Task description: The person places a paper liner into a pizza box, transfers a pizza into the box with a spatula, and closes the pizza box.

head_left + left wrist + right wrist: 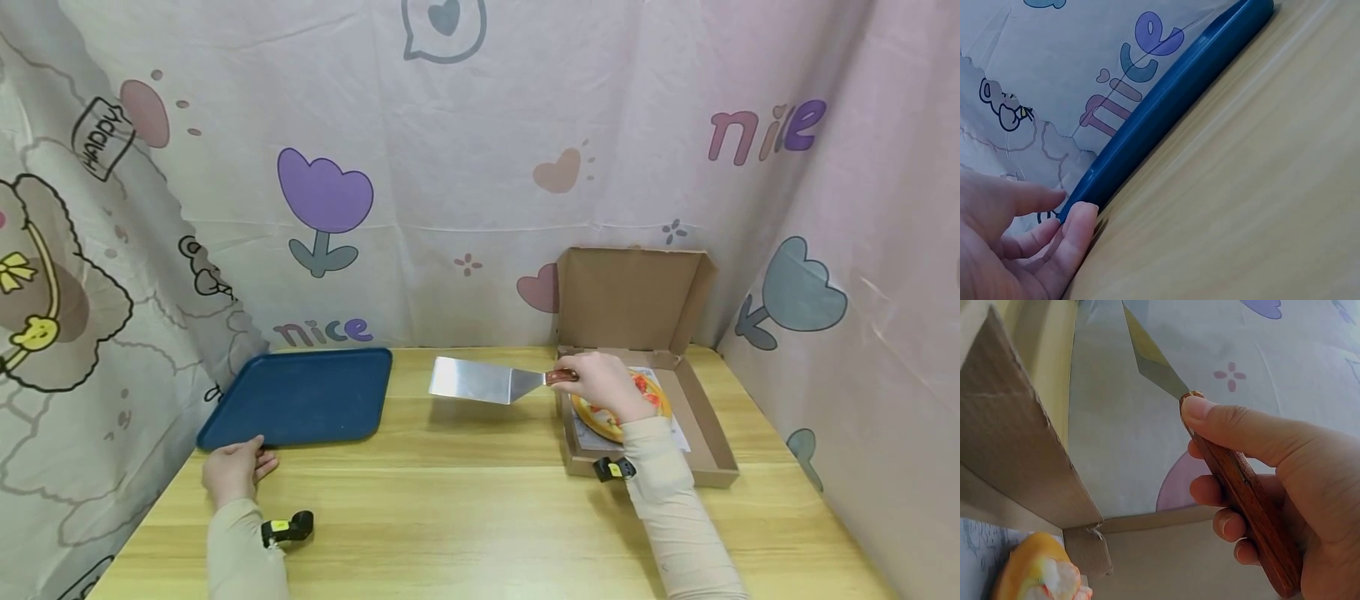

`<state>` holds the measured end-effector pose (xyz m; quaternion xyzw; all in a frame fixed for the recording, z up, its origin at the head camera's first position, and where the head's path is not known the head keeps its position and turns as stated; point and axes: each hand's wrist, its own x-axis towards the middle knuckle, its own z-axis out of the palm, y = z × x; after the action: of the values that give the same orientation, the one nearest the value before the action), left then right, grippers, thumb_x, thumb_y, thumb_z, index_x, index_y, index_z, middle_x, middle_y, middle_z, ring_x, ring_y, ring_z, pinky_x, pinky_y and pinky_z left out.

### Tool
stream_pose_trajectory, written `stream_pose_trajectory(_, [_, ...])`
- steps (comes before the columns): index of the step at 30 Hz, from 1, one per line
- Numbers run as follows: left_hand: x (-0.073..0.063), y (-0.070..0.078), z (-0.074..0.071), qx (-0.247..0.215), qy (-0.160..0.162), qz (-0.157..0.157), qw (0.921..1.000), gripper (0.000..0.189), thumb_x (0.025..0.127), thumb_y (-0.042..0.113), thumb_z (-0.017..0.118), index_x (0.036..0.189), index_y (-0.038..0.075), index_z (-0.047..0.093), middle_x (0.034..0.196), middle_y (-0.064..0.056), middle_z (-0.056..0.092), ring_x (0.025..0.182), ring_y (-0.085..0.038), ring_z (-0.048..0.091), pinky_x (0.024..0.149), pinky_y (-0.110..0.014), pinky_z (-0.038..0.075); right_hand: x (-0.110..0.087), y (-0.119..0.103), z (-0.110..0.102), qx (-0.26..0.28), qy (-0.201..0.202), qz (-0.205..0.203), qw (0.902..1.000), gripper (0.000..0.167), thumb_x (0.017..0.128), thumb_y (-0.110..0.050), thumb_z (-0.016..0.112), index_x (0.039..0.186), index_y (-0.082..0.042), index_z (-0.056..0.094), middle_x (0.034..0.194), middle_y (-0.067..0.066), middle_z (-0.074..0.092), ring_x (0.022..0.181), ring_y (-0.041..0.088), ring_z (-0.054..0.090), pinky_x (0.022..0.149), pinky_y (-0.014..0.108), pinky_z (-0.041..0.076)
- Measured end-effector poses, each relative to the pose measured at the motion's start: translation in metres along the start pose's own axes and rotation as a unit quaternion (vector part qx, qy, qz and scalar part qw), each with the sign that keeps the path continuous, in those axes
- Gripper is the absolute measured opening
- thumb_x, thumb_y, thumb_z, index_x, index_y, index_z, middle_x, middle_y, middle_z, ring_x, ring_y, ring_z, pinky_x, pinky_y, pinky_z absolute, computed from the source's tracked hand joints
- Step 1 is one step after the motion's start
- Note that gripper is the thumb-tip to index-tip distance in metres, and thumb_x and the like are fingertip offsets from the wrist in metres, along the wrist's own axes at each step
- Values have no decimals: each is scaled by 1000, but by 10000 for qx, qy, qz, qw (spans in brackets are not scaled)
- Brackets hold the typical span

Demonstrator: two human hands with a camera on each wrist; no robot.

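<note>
My right hand [602, 385] grips the wooden handle [1244, 506] of a metal spatula, its thumb laid along the top. The broad blade of the spatula [472, 381] points left and hangs above the table. Below and beside that hand, a pizza [651, 392] with a golden crust lies on printed paper inside an opened cardboard box [712, 433]; the hand covers part of it. My left hand [234, 472] pinches the near left corner of a dark blue tray [307, 396] between thumb and fingers. In the left wrist view the tray's side [1147, 131] runs along the tabletop.
The box lid [626, 300] stands upright at the back, close to the curtain [450, 150] behind the table. Wood-grained tabletop [450, 500] lies between the tray and the box. More patterned curtain hangs at both sides.
</note>
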<state>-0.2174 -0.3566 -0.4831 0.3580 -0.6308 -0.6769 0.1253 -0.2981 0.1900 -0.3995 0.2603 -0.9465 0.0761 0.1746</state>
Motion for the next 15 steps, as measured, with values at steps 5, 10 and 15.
stream_pose_trajectory(5, [0,-1,-2,330,-69,163,9993,25,95,10,58,115,-5,54,57,3,63,52,-9,68,59,-27,60,3,-5,1,17,-37,-22,10000,23,81,-43,76,88,-22,70,74,-10,66,62,8,53,54,28,42])
stream_pose_trajectory(10, [-2,2,0,1955,123,715,9780,39,95,17,57,113,-17,56,51,-4,63,49,-17,67,53,-33,58,5,-8,5,11,-67,-87,9999,21,82,-42,75,87,-22,70,74,-10,67,63,8,55,54,28,43])
stream_pose_trajectory(15, [-5,8,1,3721,369,927,9228,60,95,36,54,115,-20,52,105,-38,61,95,-52,59,77,-56,51,7,-9,7,85,-73,-157,9998,20,82,-42,75,89,-24,71,76,-10,69,65,9,57,56,29,45])
